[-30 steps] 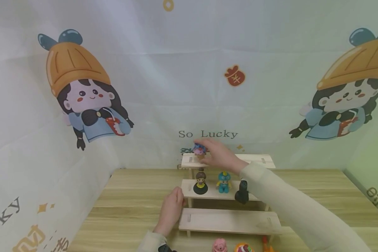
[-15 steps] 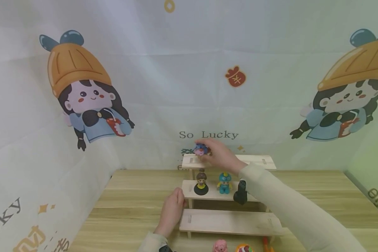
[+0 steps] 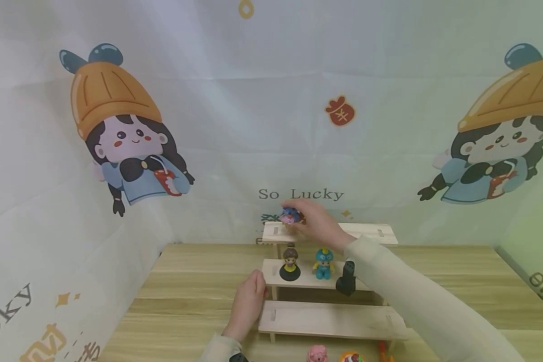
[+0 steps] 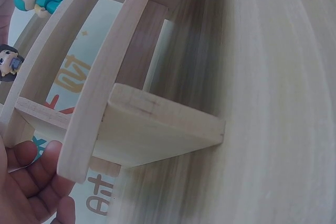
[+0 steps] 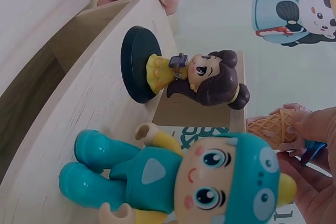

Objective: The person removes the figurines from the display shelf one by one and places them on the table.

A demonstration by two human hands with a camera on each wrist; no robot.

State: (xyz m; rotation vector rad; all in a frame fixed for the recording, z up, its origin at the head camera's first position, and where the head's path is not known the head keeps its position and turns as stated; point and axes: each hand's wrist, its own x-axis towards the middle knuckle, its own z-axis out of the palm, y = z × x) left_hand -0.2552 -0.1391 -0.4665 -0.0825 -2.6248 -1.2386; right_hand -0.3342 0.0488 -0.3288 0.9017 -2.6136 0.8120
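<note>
Right hand (image 3: 319,222) pinches cone toy (image 3: 290,216) — doll (image 3: 290,262) and teal figure (image 3: 324,264) stand below.

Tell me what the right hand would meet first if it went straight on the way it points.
Likely the white, cartoon-printed fabric backdrop: beyond the brown-and-pink cone-shaped toy it holds, the right hand points forward-left over the pale wooden tiered stand, though depth is unclear.
</note>
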